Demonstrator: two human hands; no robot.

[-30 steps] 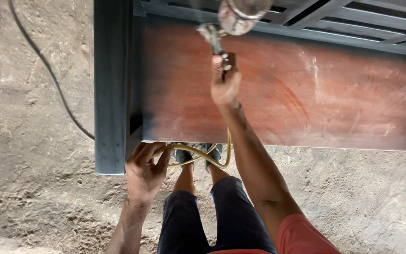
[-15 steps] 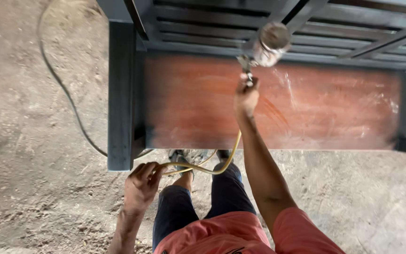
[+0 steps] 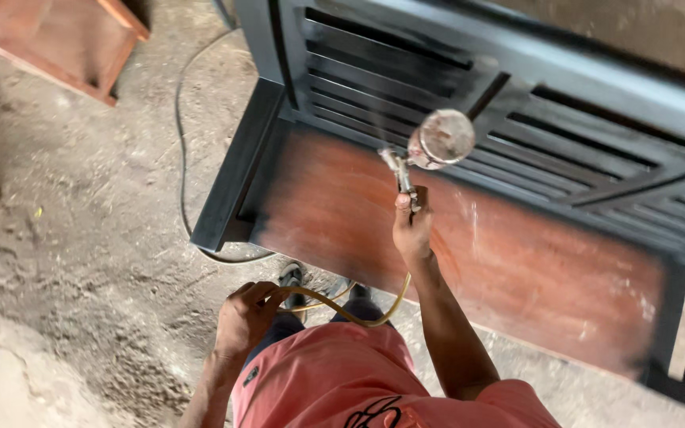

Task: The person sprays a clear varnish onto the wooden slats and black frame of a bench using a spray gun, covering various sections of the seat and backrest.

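Overhead, a spray gun (image 3: 430, 150) with a round metal cup is being gripped in the closed right hand (image 3: 411, 234) and held above the reddish-brown seat (image 3: 469, 246) of a wooden bench (image 3: 235, 178) with a dark slatted back. Meanwhile, a yellow hose (image 3: 342, 309) is being clasped in the curled left hand (image 3: 243, 317), near the knees, above the dirt floor (image 3: 65, 261).

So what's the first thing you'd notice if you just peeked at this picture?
Probably the spray gun with its round metal cup, held up in the right hand over the reddish-brown seat of a big bench. The slatted bench back above it is dark blue-grey. Lower down, the left hand grips a yellow hose.
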